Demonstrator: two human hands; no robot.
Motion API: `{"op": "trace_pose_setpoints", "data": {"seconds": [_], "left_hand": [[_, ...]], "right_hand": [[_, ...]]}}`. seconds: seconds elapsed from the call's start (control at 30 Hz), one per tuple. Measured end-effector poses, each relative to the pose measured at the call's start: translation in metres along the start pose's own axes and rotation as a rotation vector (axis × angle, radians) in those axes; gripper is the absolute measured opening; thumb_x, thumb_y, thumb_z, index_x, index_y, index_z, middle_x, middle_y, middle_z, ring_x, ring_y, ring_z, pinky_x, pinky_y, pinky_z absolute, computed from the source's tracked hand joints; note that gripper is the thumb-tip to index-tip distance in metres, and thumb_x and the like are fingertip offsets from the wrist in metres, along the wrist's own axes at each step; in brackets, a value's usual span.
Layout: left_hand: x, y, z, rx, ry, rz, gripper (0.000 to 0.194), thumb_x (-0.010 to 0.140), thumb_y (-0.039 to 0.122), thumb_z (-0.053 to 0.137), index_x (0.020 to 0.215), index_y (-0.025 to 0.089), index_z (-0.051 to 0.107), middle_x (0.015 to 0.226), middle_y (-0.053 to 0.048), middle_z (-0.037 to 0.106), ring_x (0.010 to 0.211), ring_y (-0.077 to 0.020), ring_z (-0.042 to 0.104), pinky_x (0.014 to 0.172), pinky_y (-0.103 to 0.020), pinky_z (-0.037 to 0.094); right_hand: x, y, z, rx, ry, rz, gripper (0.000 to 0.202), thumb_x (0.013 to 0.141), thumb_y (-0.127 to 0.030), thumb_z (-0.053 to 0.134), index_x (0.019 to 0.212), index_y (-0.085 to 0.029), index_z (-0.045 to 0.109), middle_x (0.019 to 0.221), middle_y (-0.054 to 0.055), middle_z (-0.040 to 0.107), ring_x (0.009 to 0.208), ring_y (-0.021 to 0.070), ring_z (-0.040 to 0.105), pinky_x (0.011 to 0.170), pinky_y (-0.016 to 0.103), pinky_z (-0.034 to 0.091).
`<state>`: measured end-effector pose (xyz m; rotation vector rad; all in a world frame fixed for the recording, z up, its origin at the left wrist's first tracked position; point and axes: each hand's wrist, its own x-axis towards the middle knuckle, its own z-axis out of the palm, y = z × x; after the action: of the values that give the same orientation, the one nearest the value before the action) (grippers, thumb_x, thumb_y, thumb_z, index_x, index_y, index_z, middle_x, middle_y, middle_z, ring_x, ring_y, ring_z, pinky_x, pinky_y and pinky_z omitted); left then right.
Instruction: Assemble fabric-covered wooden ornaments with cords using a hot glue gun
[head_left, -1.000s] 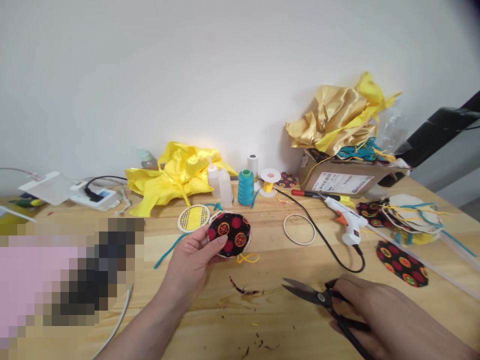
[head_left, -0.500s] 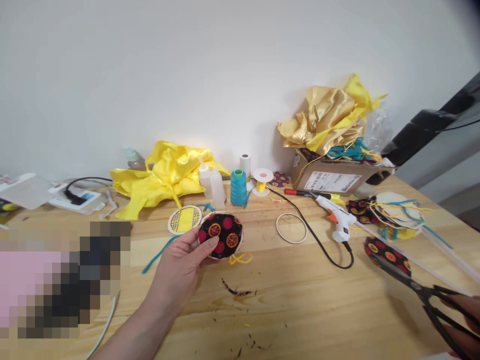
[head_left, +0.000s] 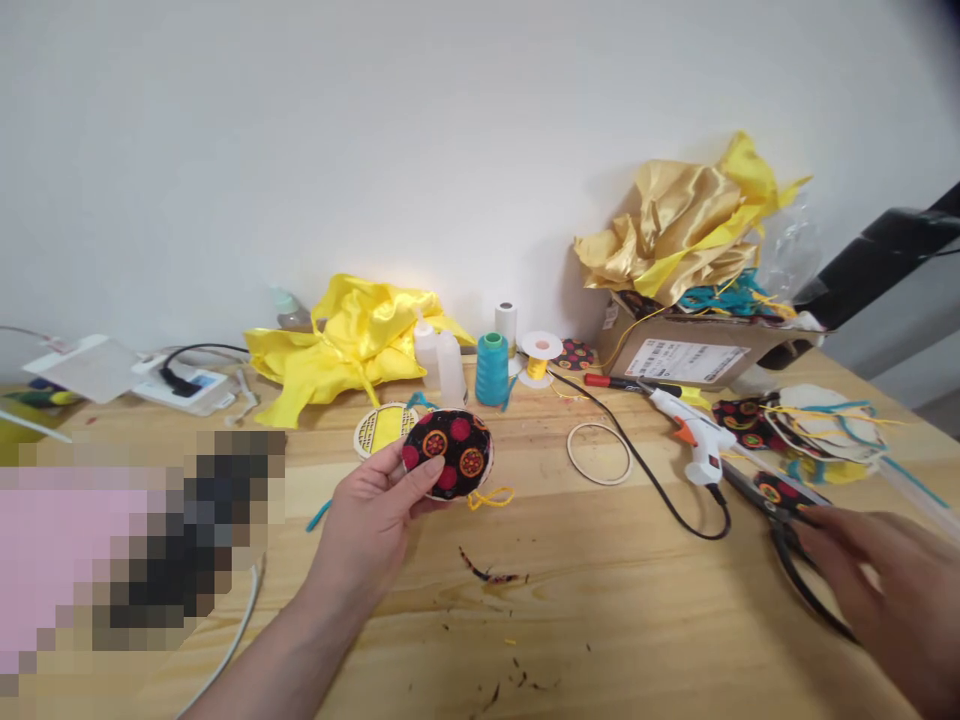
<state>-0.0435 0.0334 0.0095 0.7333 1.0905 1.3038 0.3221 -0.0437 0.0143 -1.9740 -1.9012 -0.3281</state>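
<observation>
Black-and-red cloth covers the disc (head_left: 454, 448) pinched in the left hand (head_left: 396, 488), thumb on top, fingers beneath. A yellow cord (head_left: 491, 497) loops just beside those fingertips. The right hand's (head_left: 855, 560) fingers touch the scissors (head_left: 780, 530); their grip I cannot tell.

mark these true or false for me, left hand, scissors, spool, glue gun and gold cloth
The left hand holds a round patterned disc. True.

The scissors are at the left hand. False: they are at the right hand.

The teal spool stands upright. True.

The glue gun lies inside the cardboard box. False: it lies on the table, outside the box.

The gold cloth is heaped at the top of the box. True.
</observation>
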Motion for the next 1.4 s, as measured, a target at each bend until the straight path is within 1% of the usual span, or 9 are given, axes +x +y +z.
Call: {"op": "trace_pose_setpoints", "data": {"seconds": [0.1, 0.2, 0.43, 0.57, 0.67, 0.87, 1.07, 1.2, 1.4], "left_hand": [[0.000, 0.000, 0.000, -0.001, 0.008, -0.002, 0.024, 0.069, 0.017, 0.077, 0.092, 0.015, 0.072, 0.085, -0.005, 0.077, 0.069, -0.0153, 0.070, 0.061, -0.024, 0.059], [0.000, 0.002, 0.000, -0.006, 0.015, 0.013, 0.021, 0.068, 0.018, 0.077, 0.089, 0.015, 0.072, 0.082, -0.005, 0.077, 0.068, -0.0153, 0.070, 0.058, -0.024, 0.058], [0.000, 0.005, -0.002, -0.008, 0.035, 0.023, 0.026, 0.067, 0.019, 0.077, 0.092, 0.015, 0.071, 0.087, -0.006, 0.077, 0.072, -0.0166, 0.069, 0.060, -0.025, 0.058], [0.000, 0.006, -0.002, -0.014, 0.042, 0.041, 0.024, 0.067, 0.020, 0.077, 0.090, 0.015, 0.071, 0.083, -0.004, 0.076, 0.070, -0.0159, 0.069, 0.059, -0.024, 0.057], [0.000, 0.006, -0.001, -0.010, 0.042, 0.049, 0.023, 0.066, 0.021, 0.078, 0.087, 0.016, 0.072, 0.077, -0.003, 0.076, 0.066, -0.0147, 0.068, 0.057, -0.023, 0.056], [0.000, 0.004, 0.000, 0.003, 0.038, 0.024, 0.026, 0.067, 0.022, 0.077, 0.091, 0.015, 0.071, 0.084, -0.005, 0.076, 0.071, -0.0162, 0.069, 0.060, -0.024, 0.057], [-0.002, 0.003, 0.000, 0.007, -0.007, -0.009, 0.024, 0.070, 0.022, 0.076, 0.092, 0.016, 0.071, 0.085, -0.005, 0.076, 0.070, -0.0149, 0.069, 0.059, -0.023, 0.056], [-0.004, 0.000, 0.003, 0.020, -0.071, -0.075, 0.031, 0.070, 0.022, 0.075, 0.100, 0.017, 0.069, 0.092, -0.007, 0.076, 0.075, -0.0171, 0.069, 0.063, -0.025, 0.056], [-0.010, -0.005, 0.007, 0.121, -0.205, -0.153, 0.032, 0.068, 0.025, 0.077, 0.099, 0.019, 0.072, 0.087, -0.007, 0.076, 0.070, -0.0174, 0.069, 0.060, -0.024, 0.055]], "right_hand": [[0.007, -0.070, -0.002, 0.248, -0.203, -0.344, 0.025, 0.088, -0.024, 0.040, 0.096, -0.022, 0.064, 0.095, 0.010, 0.070, 0.085, 0.0222, 0.067, 0.072, 0.034, 0.055], [0.029, -0.123, 0.018, 0.435, -0.395, -0.429, 0.045, 0.084, -0.008, 0.038, 0.126, -0.017, 0.049, 0.124, 0.011, 0.058, 0.114, 0.0185, 0.056, 0.094, 0.032, 0.049], [0.098, -0.153, 0.085, 0.462, -0.407, -0.423, 0.067, 0.069, 0.008, 0.034, 0.134, -0.008, 0.040, 0.135, 0.020, 0.047, 0.125, 0.0250, 0.043, 0.104, 0.047, 0.035], [0.072, -0.166, 0.056, 0.520, -0.502, -0.515, 0.054, 0.066, 0.006, 0.043, 0.114, -0.012, 0.059, 0.114, 0.013, 0.062, 0.104, 0.0214, 0.058, 0.089, 0.033, 0.047], [0.045, -0.173, 0.025, 0.830, -0.894, -0.857, 0.041, 0.073, 0.001, 0.047, 0.098, -0.024, 0.068, 0.090, -0.001, 0.070, 0.085, 0.0121, 0.062, 0.076, 0.020, 0.048], [0.028, -0.179, 0.013, 0.848, -0.784, -0.620, 0.040, 0.077, -0.006, 0.050, 0.113, -0.016, 0.062, 0.116, 0.010, 0.063, 0.104, 0.0204, 0.058, 0.087, 0.030, 0.047], [0.042, -0.172, -0.008, 1.064, -0.719, -0.578, 0.024, 0.088, -0.023, 0.047, 0.101, -0.026, 0.067, 0.083, -0.002, 0.069, 0.074, 0.0125, 0.063, 0.067, 0.022, 0.049], [0.075, -0.166, 0.020, 1.104, -0.335, -0.021, 0.025, 0.089, -0.030, 0.047, 0.101, -0.018, 0.066, 0.091, 0.005, 0.070, 0.078, 0.0154, 0.062, 0.068, 0.025, 0.048], [0.082, -0.165, 0.051, 1.258, -0.723, 0.066, 0.034, 0.080, -0.044, 0.059, 0.093, -0.015, 0.070, 0.090, 0.006, 0.072, 0.085, 0.0197, 0.064, 0.076, 0.030, 0.049]]}}
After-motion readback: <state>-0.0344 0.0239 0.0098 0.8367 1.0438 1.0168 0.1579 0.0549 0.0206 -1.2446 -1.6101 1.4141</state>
